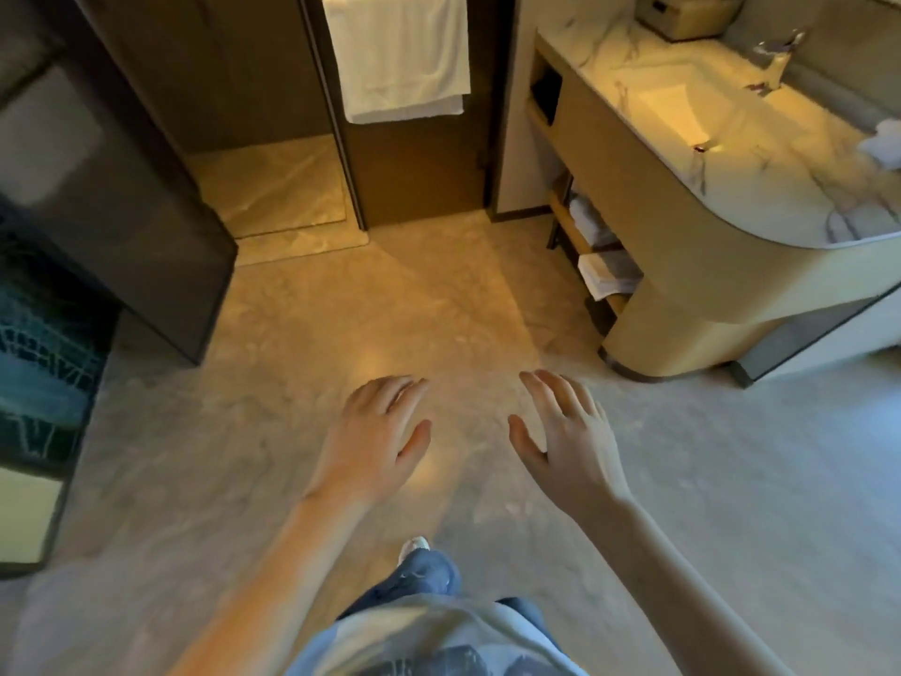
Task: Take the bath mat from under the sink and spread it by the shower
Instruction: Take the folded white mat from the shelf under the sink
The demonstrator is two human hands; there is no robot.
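Note:
My left hand (373,444) and my right hand (568,439) hover side by side over the marble floor, palms down, fingers spread, holding nothing. The sink vanity (682,246) stands at the right. On its open lower shelf lies a folded white bath mat (609,278), with rolled white towels (587,219) behind it. The shower (273,192) is ahead at the left, with a raised marble floor behind a dark glass frame. Both hands are well short of the shelf.
A white towel (397,56) hangs on the dark door ahead. A dark glass partition (127,226) stands at the left. A tissue box (682,14) and a faucet (780,61) sit on the counter. My leg and shoe (414,553) are below.

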